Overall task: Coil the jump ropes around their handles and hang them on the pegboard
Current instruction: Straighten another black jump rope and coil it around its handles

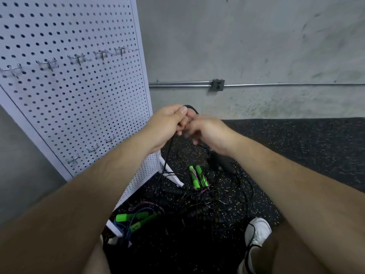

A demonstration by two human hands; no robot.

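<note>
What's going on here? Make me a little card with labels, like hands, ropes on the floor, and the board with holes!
left hand: grips a black rope that hangs down toward the floor
right hand: blurred, right against the left hand; grip unclear
floor: green handles in the middle, a second green pair nearer, tangled black ropes
pegboard: stands on the left, its hooks bare
hung up yet: nothing

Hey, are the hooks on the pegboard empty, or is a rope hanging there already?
Empty. The upper hooks and lower hooks on the pegboard carry nothing; green-handled ropes lie on the floor.
</note>
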